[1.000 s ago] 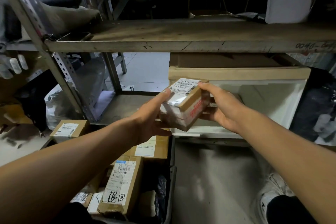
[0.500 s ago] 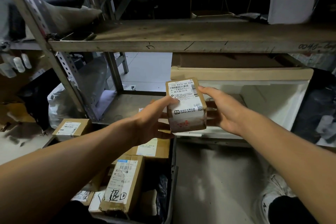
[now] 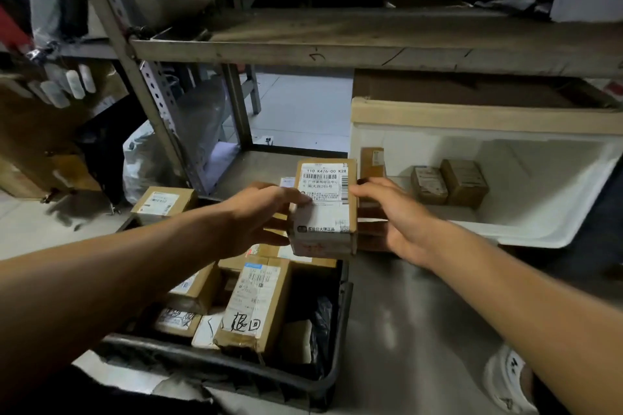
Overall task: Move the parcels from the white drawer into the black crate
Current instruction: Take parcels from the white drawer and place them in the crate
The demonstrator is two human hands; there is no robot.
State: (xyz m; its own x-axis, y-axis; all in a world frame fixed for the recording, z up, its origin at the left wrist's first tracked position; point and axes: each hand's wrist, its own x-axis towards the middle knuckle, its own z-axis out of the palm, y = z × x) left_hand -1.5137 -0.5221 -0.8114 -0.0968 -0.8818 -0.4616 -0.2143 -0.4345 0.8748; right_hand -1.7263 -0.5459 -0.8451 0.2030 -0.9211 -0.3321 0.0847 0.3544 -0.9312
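Note:
I hold a small cardboard parcel (image 3: 325, 209) with a white barcode label facing up, between both hands, over the far end of the black crate (image 3: 236, 371). My left hand (image 3: 256, 216) grips its left side with the thumb on the label. My right hand (image 3: 397, 212) holds its right side, thumb at the top edge and fingers behind it. The crate holds several labelled parcels, one with handwriting (image 3: 253, 303). The white drawer (image 3: 539, 158) stands open to the right with three brown parcels inside: one upright (image 3: 372, 162) and two side by side (image 3: 428, 184), (image 3: 463, 180).
A metal shelf board (image 3: 371, 44) hangs low over the drawer. A perforated steel upright (image 3: 151, 84) rises at the left of the crate. Another box (image 3: 161, 202) lies at the crate's far left corner. My white shoe (image 3: 509, 377) shows at the lower right on the grey floor.
The parcel has been turned so its label faces up and has come down and left toward the crate. My view has tilted down, showing the drawer's inside.

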